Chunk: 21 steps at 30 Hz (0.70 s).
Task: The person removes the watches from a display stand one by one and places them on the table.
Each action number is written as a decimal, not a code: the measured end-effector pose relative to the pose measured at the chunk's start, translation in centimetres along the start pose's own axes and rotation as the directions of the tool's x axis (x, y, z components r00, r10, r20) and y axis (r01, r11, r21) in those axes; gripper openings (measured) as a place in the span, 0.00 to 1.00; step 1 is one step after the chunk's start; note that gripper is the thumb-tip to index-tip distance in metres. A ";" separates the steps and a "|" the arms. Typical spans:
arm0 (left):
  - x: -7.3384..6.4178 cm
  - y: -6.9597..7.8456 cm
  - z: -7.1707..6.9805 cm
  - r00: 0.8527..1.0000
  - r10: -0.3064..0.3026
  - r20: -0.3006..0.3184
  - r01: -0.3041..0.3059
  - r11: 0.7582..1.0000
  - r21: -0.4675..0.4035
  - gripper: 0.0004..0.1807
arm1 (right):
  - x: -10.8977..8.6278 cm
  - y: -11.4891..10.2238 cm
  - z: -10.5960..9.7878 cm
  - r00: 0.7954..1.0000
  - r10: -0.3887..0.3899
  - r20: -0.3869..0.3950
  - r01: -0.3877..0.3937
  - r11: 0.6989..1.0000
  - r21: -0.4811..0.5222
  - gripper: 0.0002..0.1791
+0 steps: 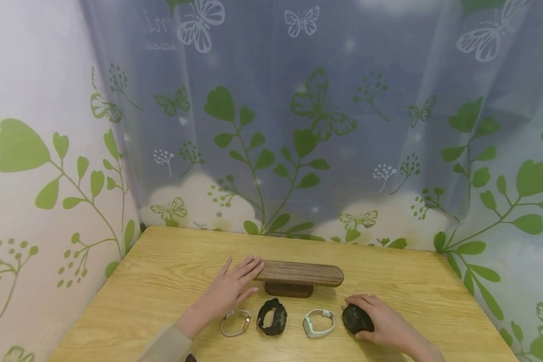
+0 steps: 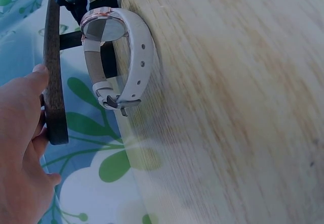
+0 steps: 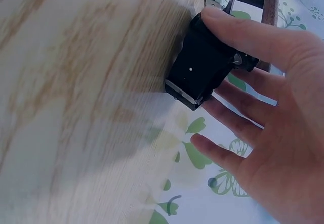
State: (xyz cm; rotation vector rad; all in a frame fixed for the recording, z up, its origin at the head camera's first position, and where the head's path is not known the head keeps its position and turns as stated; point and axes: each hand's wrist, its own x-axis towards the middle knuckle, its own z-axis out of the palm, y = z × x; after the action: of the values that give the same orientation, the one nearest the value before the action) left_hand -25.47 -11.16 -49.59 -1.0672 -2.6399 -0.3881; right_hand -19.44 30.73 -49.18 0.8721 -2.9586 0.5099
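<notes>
My left hand holds the left end of a dark wooden T-shaped stand, fingers over the bar and thumb at its near side. In the left wrist view, the thumb lies against the bar with other fingers partly hidden behind it. My right hand grips a black watch at the right end of the row; in the right wrist view, the watch's thick black strap sits between thumb and fingers. Nearest my left hand is a white-strapped watch with a rose-gold case.
Between the hands, a black chunky watch and a pale mint watch stand on the wooden table. A small dark object shows at the bottom edge by the left sleeve. Leaf-printed curtains enclose the table's back and sides.
</notes>
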 end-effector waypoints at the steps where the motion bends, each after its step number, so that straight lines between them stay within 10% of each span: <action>1: 0.0 0.0 0.0 1.000 0.000 -0.001 0.000 1.000 0.001 0.35 | 0.0 0.0 0.0 1.000 0.000 0.002 0.000 1.000 0.002 0.43; 21: 0.0 0.4 -0.2 1.000 0.002 -0.014 -0.002 1.000 -0.008 0.35 | 1.5 -1.5 -0.4 0.973 0.086 -0.212 -0.080 0.996 0.037 0.24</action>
State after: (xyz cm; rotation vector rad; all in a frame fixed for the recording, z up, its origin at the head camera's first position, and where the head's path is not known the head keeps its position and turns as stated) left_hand -25.17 -10.95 -49.39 -1.0656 -2.6267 -0.4047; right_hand -19.93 28.87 -48.20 0.6511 -2.8061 0.6088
